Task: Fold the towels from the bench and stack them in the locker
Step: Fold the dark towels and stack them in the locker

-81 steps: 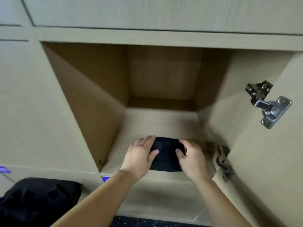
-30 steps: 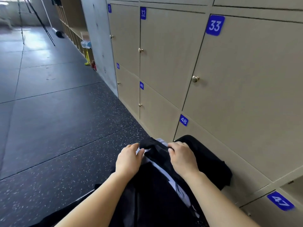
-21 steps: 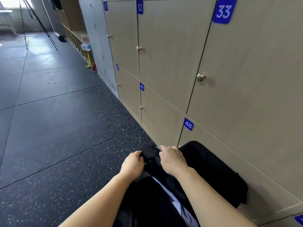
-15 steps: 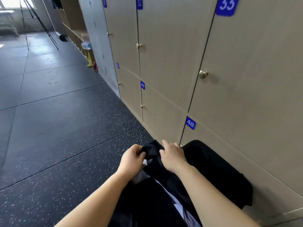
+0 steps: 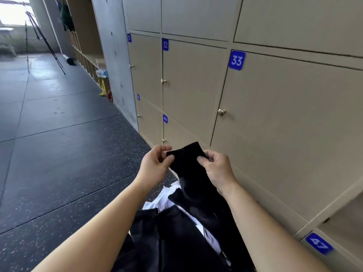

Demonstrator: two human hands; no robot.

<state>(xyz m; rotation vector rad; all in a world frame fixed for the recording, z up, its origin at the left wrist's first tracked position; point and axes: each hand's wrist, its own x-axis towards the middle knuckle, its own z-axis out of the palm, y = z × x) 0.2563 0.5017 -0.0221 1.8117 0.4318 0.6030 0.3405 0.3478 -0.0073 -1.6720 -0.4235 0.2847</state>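
Both hands pinch the top edge of a black towel (image 5: 188,163), left hand (image 5: 154,165) and right hand (image 5: 216,169), lifted above the pile of towels (image 5: 176,232) beside the lockers (image 5: 275,114).

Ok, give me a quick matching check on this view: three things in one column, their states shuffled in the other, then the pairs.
Things:
1. black towel
2. white cloth
3. locker 33 door

States:
A. shut
B. lying in the dark pile
C. held up, pinched by the left hand and the right hand

Pairs: 1-C, 2-B, 3-A.
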